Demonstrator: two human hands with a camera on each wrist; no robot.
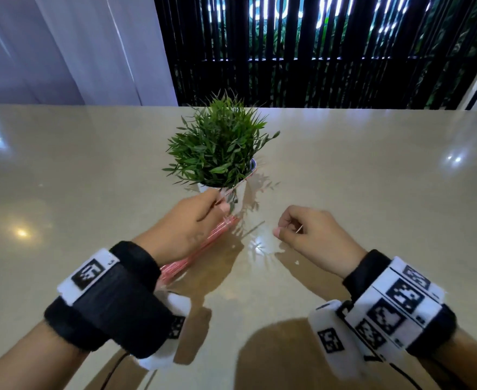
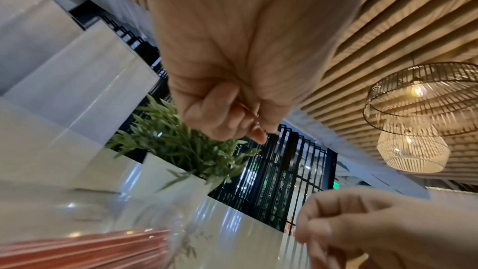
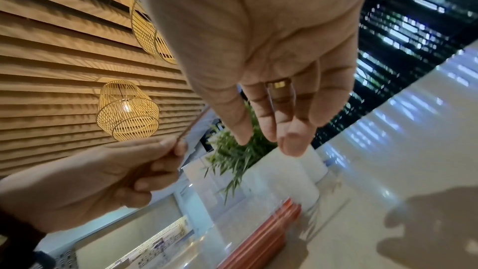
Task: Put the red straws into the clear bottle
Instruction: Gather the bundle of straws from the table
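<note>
Red and thin, a single straw was pinched in the left hand, its long axis slanting up and away toward the plant. Below that hand lay the bottle on its side (many straws already inside), its mouth seemingly pointing away from the person. The right hand hovered nearby over the table, fingers relaxed, apparently holding nothing.
</note>
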